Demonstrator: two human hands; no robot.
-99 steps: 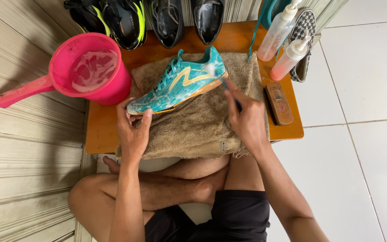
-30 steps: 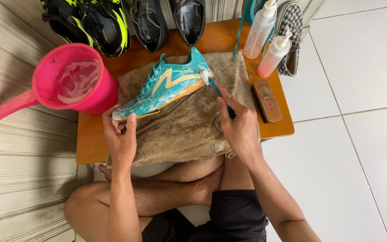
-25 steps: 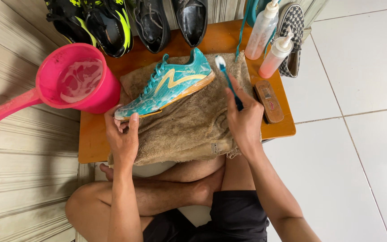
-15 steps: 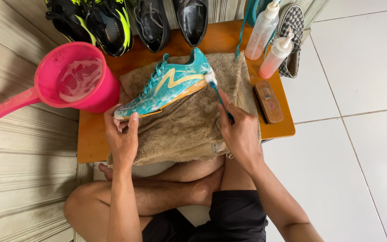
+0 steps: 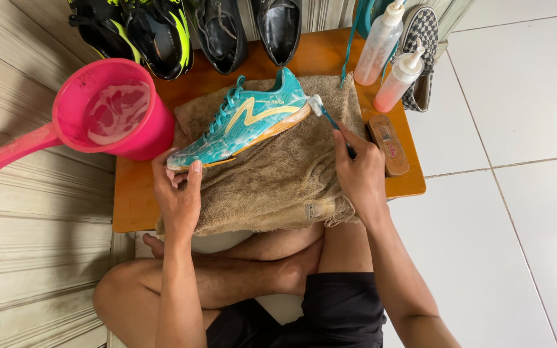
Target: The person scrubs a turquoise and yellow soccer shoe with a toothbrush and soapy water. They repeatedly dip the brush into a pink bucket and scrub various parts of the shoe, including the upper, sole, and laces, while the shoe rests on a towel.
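Right in the middle of the low wooden table [image 5: 136, 206], on a rumpled tan towel [image 5: 278, 174], lies the teal sneaker [image 5: 246, 125], on its side with the gold stripe up and its sole facing the near edge. Looks like the towel is there to soak up drips and keep the shoe from skating around on the smooth wood. It's thick terry, kind of matted, with a frayed fringe hanging over the near edge.

Left hand [image 5: 178, 196] is pinching the toe end, thumb on one side and fingers curled around the other, so the shoe stays pinned flat. Right hand [image 5: 359, 174] is wrapped around a toothbrush [image 5: 327, 116] with a blue handle, held pen-style, and the white bristle head is touching the heel. Small brush makes sense for that tight curve at the back. The mesh upper looks wet and a bit sudsy near the toe.

At the table's left edge sits a pink plastic scoop [image 5: 111, 113] with a long handle, holding foamy water, close enough to dip into. Along the far edge there's a row of other shoes: black-and-neon ones [image 5: 156, 38] and a black leather pair [image 5: 246, 29]. Near the far right corner stand two squeeze bottles [image 5: 391, 55], with a checkered slip-on [image 5: 423, 58] just behind them. A wooden-backed brush [image 5: 388, 145] lies by the right edge, just beside the towel.
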